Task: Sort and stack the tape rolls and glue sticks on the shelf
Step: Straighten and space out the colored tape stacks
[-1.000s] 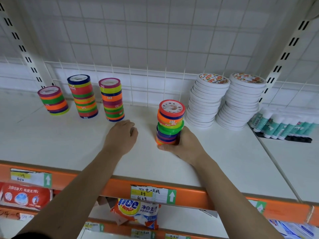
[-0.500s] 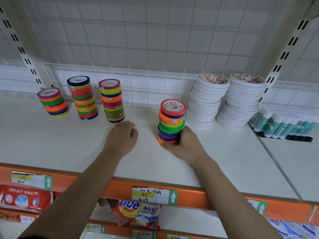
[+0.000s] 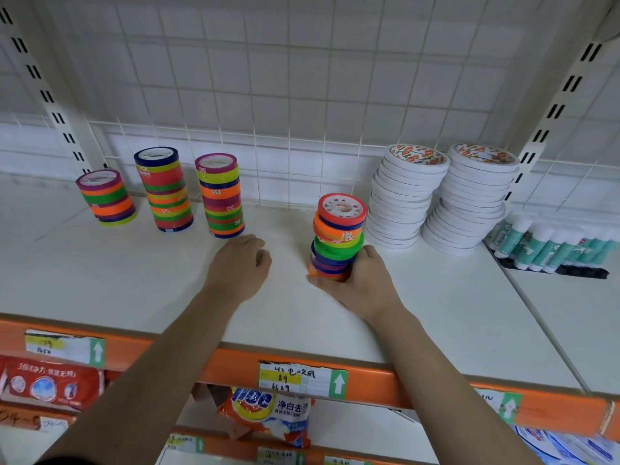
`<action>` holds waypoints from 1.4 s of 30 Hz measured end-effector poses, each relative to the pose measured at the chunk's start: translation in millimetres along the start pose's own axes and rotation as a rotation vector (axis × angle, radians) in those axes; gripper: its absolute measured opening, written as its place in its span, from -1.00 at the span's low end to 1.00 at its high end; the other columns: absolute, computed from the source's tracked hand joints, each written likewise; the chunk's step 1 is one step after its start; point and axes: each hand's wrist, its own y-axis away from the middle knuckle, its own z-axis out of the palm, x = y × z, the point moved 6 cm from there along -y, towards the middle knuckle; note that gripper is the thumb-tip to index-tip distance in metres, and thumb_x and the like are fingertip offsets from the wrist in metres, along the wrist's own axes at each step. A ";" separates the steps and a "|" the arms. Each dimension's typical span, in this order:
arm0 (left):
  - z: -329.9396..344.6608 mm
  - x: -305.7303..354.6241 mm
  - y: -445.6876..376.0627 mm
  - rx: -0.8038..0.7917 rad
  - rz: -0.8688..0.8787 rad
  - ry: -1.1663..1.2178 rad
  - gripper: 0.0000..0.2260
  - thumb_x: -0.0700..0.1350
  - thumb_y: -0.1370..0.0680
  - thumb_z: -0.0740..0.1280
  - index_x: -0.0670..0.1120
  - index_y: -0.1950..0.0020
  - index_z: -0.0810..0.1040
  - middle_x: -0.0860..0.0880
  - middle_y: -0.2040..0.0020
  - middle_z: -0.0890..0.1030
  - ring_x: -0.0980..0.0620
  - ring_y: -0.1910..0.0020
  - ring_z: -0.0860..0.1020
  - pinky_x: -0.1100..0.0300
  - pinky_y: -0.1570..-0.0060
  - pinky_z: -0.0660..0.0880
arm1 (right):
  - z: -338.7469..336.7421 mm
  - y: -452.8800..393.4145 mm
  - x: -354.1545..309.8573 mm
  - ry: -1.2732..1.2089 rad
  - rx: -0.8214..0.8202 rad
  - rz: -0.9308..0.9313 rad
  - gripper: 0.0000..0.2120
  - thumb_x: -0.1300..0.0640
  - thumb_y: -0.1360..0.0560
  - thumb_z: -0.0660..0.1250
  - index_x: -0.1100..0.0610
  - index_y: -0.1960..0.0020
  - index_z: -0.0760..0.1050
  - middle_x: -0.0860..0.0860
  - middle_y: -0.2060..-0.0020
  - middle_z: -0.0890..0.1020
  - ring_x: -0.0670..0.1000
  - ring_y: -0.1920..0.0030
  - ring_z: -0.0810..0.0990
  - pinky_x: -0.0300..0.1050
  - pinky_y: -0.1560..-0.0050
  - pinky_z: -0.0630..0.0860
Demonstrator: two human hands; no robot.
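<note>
My right hand (image 3: 360, 280) grips the bottom of a leaning stack of coloured tape rolls (image 3: 338, 239) standing mid-shelf, fingers wrapped round its lower rolls. My left hand (image 3: 240, 265) rests on the white shelf (image 3: 134, 283) with loosely curled fingers, holding nothing, just in front of a coloured stack (image 3: 221, 196). Two more coloured stacks (image 3: 164, 191) (image 3: 106, 198) stand further left along the back. Two tall stacks of white tape rolls (image 3: 402, 196) (image 3: 469, 199) lean at the right. Glue sticks (image 3: 550, 243) lie in a row on the neighbouring shelf board at far right.
A wire grid (image 3: 302, 112) backs the shelf, with slotted uprights (image 3: 50, 95) (image 3: 557, 105) at either side. The orange front rail (image 3: 201, 367) carries price labels. Packaged goods (image 3: 53, 384) (image 3: 268, 411) sit on the shelf below.
Almost nothing differs. My right hand keeps its hold on the leaning coloured stack, which has shifted very slightly. My left hand stays in place.
</note>
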 end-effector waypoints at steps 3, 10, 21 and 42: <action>-0.4 0.3 0.4 -0.018 0.001 -0.004 -0.67 -0.11 -0.61 0.12 -0.19 -0.33 0.43 -0.10 -0.32 0.46 -0.04 -0.31 0.38 0.17 -0.27 0.30 | 0.7 -1.3 1.9 -0.022 -0.001 0.006 -0.37 -0.13 -0.30 0.49 0.11 -0.27 0.43 0.08 -0.05 0.52 0.00 -0.11 0.48 -0.12 -0.12 0.49; 2.3 -1.4 -1.1 -0.082 0.010 -0.007 -0.64 -0.11 -0.63 0.11 -0.20 -0.40 0.36 -0.11 -0.41 0.37 -0.04 -0.39 0.30 0.17 -0.35 0.21 | 0.1 -1.4 0.6 -0.026 0.005 -0.002 -0.37 -0.12 -0.29 0.50 0.13 -0.25 0.43 0.08 -0.04 0.50 0.01 -0.11 0.48 -0.11 -0.11 0.49; 2.7 -0.3 0.1 -0.099 0.018 0.001 -0.66 -0.12 -0.63 0.11 -0.22 -0.35 0.40 -0.15 -0.37 0.40 -0.07 -0.37 0.32 0.18 -0.31 0.22 | 4.0 -4.5 6.9 -0.062 -0.016 0.036 -0.31 -0.13 -0.26 0.52 0.15 -0.26 0.40 0.07 -0.08 0.53 0.02 -0.15 0.46 -0.02 -0.15 0.49; 5.3 -2.6 -0.4 -0.109 0.018 -0.015 -0.62 -0.08 -0.64 0.10 -0.17 -0.43 0.31 -0.12 -0.46 0.29 -0.04 -0.45 0.21 0.18 -0.39 0.12 | -14.7 -0.7 -14.5 -0.503 0.009 0.068 -0.40 -0.02 -0.25 0.57 -0.08 -0.16 0.31 -0.20 0.00 0.54 -0.26 0.02 0.53 -0.46 0.12 0.43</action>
